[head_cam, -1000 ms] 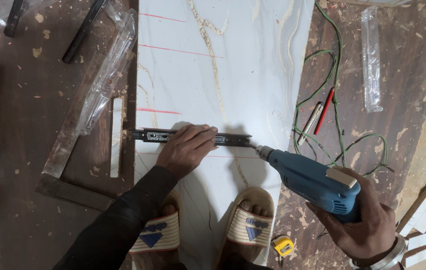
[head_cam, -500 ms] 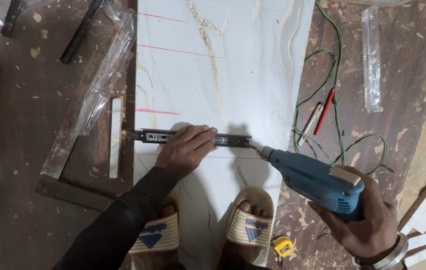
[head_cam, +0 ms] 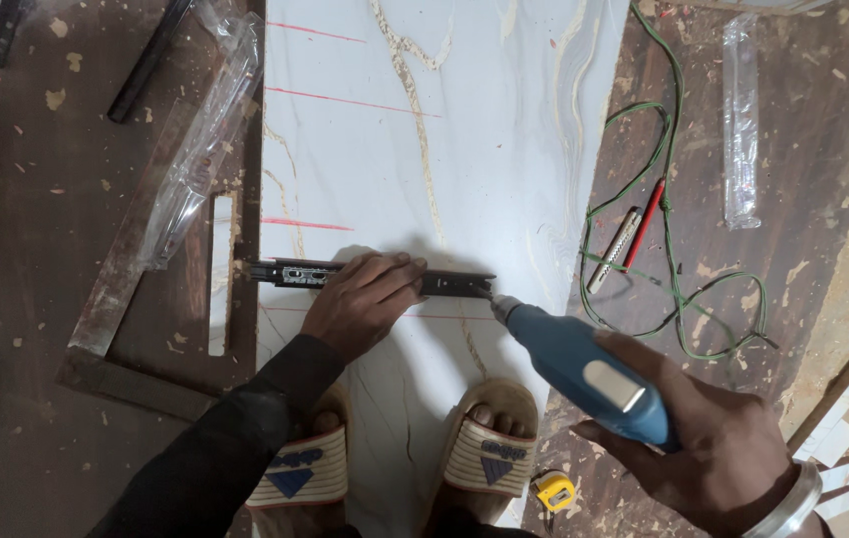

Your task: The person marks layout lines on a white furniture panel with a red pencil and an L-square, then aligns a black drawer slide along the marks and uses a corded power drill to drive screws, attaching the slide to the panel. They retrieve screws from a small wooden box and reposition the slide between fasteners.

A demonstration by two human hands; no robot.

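While the left hand (head_cam: 363, 302) presses flat on the black drawer slide (head_cam: 375, 277), the right hand (head_cam: 713, 448) grips a blue drill (head_cam: 579, 367) at its end.

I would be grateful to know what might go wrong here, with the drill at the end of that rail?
1. The left hand presses the black rail close to the drill tip; a slip could catch the fingers.
2. The rail lies on a glossy white panel, held by one hand only, so it may shift off the red line.
3. The green cord loops loosely beside the right hand and could snag.
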